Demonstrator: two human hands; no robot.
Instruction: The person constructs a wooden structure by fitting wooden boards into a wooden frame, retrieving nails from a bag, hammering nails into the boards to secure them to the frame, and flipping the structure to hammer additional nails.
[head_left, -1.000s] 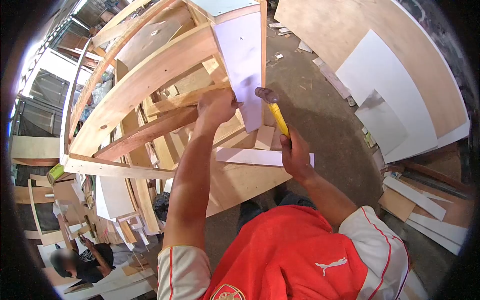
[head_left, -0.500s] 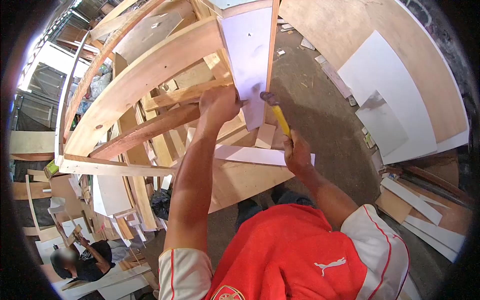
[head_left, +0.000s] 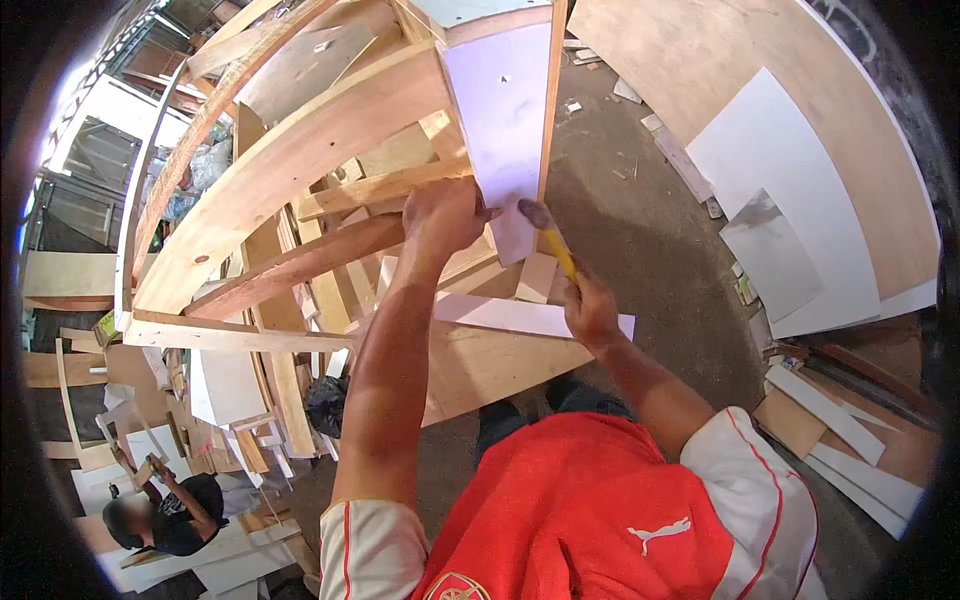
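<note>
My left hand (head_left: 443, 216) is closed around the end of a reddish-brown wooden bar (head_left: 310, 265), against the side of a white-faced panel (head_left: 505, 120). Its thumb points toward the panel; the curled fingers are mostly hidden. In my right hand (head_left: 593, 308) is a hammer (head_left: 560, 252) with a yellow handle, gripped low on the handle. The dark hammer head is over the lower right part of the panel, just right of my left thumb. Whether it touches the panel, I cannot tell. Curved wooden boards (head_left: 300, 170) and a paler slat (head_left: 385, 187) form the frame around the bar.
A long white strip (head_left: 530, 312) crosses a plywood board (head_left: 480, 365) in front of me. Large plywood and white sheets (head_left: 800, 200) lie on the right, with offcuts (head_left: 680, 165) along the floor. Another person (head_left: 170, 510) holds a piece of wood at lower left.
The hammer head has swung slightly down and its handle has tilted, with my right hand slightly lower. My left hand stays at the bar. The whole view has shifted slightly.
</note>
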